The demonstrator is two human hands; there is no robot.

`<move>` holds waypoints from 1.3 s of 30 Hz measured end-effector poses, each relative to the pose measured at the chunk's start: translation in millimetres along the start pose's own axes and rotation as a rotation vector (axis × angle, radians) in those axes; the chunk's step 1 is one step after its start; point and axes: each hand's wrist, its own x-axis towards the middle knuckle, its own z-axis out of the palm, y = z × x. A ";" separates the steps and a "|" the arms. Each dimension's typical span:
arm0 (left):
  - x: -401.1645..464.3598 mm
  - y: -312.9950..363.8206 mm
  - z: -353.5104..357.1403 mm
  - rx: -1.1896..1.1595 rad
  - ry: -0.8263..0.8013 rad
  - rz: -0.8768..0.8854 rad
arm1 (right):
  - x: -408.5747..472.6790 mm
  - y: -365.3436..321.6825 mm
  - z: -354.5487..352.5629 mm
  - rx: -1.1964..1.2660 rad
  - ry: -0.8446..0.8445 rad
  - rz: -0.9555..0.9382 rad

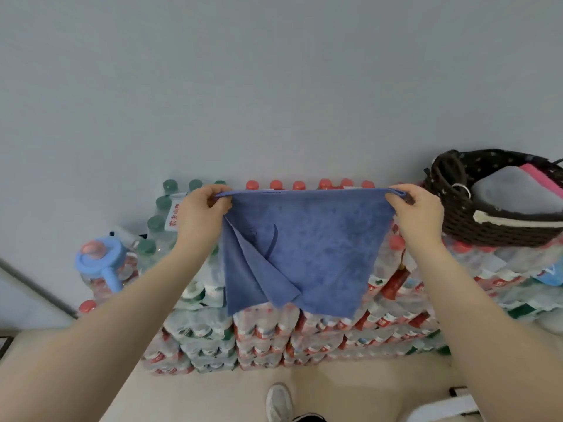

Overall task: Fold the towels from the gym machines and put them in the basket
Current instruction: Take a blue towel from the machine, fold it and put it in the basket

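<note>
Above stacked bottled-water packs: blue microfibre towel, light, limp, left hand and right hand pinching top corners; wicker basket just right.

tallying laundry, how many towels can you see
3: blue towel held up by both hands, grey towel and pink towel in the basket. More may be hidden beneath.

plain pale grey wall, beige floor, stacked shrink-wrapped packs of bottled water against the wall
</note>
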 end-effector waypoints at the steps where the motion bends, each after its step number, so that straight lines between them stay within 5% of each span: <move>1: 15.0 -0.6 5.9 0.003 0.005 -0.008 | 14.9 -1.0 4.3 0.014 -0.012 0.016; 7: 95.9 -7.7 49.7 -0.006 0.002 -0.153 | 87.3 3.0 49.7 0.278 -0.149 0.274; 13: 152.5 -14.7 89.6 0.021 -0.010 -0.236 | 142.7 30.3 96.9 0.189 -0.161 0.346; 20: 166.3 -40.5 106.8 0.175 -0.051 -0.268 | 141.4 34.7 130.1 -0.111 -0.374 0.205; 25: 132.9 -44.8 104.2 0.283 -0.196 -0.144 | 82.3 5.6 131.6 -0.346 -0.499 -0.181; 30: 104.6 -49.1 84.3 0.284 -0.220 -0.398 | 26.9 -25.2 132.8 -0.567 -0.938 -0.184; 36: 57.5 -45.5 52.0 0.145 -0.331 -0.584 | -11.4 -37.4 122.9 -0.785 -0.988 -0.246; 39: 39.5 -45.4 34.7 0.039 -0.426 -0.656 | -24.0 -38.9 121.3 -0.677 -1.020 -0.155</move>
